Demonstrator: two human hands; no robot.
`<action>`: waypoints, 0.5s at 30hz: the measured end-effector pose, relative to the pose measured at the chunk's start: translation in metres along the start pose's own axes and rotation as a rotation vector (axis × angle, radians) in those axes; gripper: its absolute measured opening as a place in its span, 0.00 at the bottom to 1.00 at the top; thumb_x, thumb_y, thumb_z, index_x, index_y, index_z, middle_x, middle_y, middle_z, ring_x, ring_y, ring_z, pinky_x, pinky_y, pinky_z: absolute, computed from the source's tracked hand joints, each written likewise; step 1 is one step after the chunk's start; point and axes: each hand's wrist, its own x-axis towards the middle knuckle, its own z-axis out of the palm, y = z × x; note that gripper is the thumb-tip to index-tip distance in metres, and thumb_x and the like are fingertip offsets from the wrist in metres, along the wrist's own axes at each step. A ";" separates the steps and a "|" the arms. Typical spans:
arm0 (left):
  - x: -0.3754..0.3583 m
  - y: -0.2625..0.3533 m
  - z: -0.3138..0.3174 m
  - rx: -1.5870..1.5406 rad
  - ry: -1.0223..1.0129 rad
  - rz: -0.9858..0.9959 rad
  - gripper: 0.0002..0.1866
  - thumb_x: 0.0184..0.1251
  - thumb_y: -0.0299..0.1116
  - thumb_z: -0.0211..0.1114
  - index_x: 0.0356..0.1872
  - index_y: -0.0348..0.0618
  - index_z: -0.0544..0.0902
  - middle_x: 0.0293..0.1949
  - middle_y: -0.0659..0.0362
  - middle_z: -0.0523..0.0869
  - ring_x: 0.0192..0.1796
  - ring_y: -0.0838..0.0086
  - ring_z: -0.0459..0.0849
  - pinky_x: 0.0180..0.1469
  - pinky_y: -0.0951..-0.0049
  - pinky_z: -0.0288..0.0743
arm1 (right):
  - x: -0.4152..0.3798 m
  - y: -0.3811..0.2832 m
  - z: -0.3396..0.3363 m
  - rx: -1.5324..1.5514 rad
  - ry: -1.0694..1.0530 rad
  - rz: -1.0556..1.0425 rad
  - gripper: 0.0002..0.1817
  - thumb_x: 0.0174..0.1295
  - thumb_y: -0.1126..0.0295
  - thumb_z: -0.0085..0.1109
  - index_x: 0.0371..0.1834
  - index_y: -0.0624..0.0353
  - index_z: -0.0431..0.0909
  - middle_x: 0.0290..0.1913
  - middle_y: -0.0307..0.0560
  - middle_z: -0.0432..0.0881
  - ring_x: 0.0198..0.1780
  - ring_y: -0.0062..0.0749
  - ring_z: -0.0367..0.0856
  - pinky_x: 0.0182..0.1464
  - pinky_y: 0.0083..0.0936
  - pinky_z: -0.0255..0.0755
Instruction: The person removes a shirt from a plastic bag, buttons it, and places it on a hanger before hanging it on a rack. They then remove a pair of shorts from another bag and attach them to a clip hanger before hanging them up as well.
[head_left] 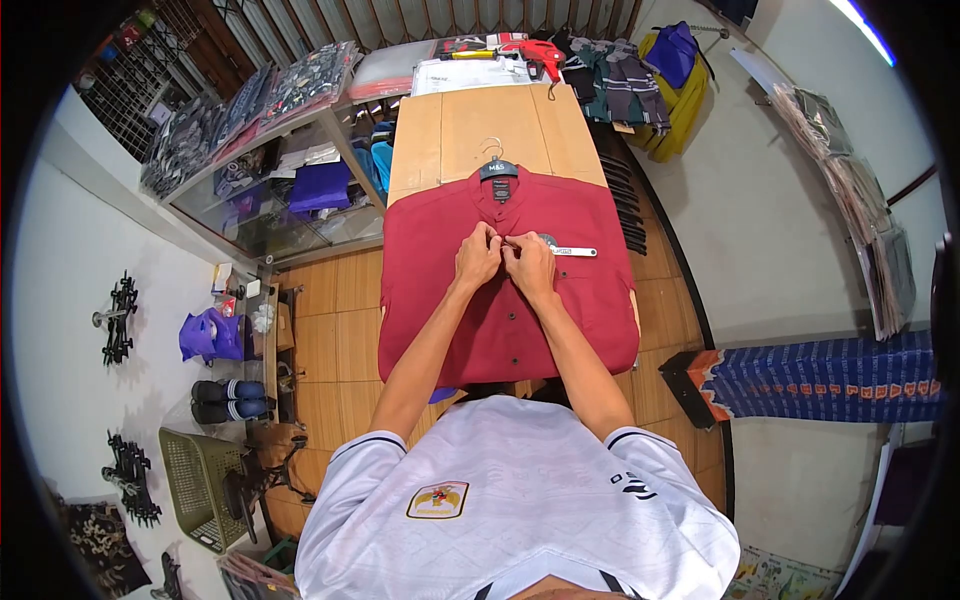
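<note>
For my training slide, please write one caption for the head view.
Left hand and right hand handle the button front of a red shirt with a hanger at its collar.

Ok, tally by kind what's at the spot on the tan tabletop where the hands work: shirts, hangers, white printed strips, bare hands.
Dark-red buttoned cloth shirt: 1
Black metal-hooked hanger: 1
White flat printed strip: 1
Bare hands, left hand and right hand: 2
Total: 5
</note>
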 end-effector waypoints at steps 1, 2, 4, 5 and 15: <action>0.000 -0.001 0.001 -0.004 -0.001 0.001 0.12 0.74 0.40 0.62 0.47 0.41 0.79 0.41 0.45 0.90 0.49 0.44 0.89 0.51 0.48 0.79 | 0.000 -0.001 0.000 -0.013 -0.016 0.004 0.10 0.58 0.71 0.70 0.42 0.59 0.91 0.41 0.53 0.87 0.46 0.50 0.86 0.49 0.43 0.79; 0.000 -0.002 0.001 -0.009 -0.003 0.002 0.12 0.75 0.40 0.62 0.47 0.41 0.79 0.41 0.45 0.90 0.50 0.44 0.89 0.51 0.48 0.79 | 0.000 -0.002 0.000 -0.025 -0.031 0.008 0.10 0.58 0.70 0.70 0.42 0.59 0.91 0.41 0.53 0.87 0.47 0.51 0.85 0.50 0.44 0.79; 0.001 -0.003 0.003 -0.014 0.015 0.021 0.12 0.74 0.39 0.63 0.46 0.41 0.79 0.41 0.46 0.90 0.48 0.46 0.89 0.50 0.49 0.80 | 0.000 -0.003 -0.001 -0.025 -0.029 0.036 0.10 0.58 0.70 0.70 0.42 0.59 0.91 0.41 0.53 0.87 0.47 0.51 0.85 0.50 0.44 0.79; 0.001 -0.004 0.003 -0.017 0.023 0.029 0.12 0.74 0.39 0.64 0.45 0.41 0.80 0.41 0.46 0.90 0.47 0.47 0.90 0.49 0.50 0.80 | 0.000 -0.003 -0.001 -0.025 -0.029 0.049 0.10 0.58 0.70 0.70 0.42 0.59 0.91 0.41 0.53 0.87 0.47 0.51 0.85 0.50 0.44 0.79; -0.002 -0.004 0.007 -0.127 0.303 0.123 0.10 0.68 0.31 0.71 0.41 0.37 0.80 0.34 0.52 0.89 0.33 0.64 0.88 0.39 0.63 0.81 | 0.006 -0.010 -0.005 0.034 -0.034 0.188 0.13 0.59 0.69 0.71 0.46 0.60 0.88 0.40 0.51 0.87 0.41 0.45 0.89 0.46 0.39 0.81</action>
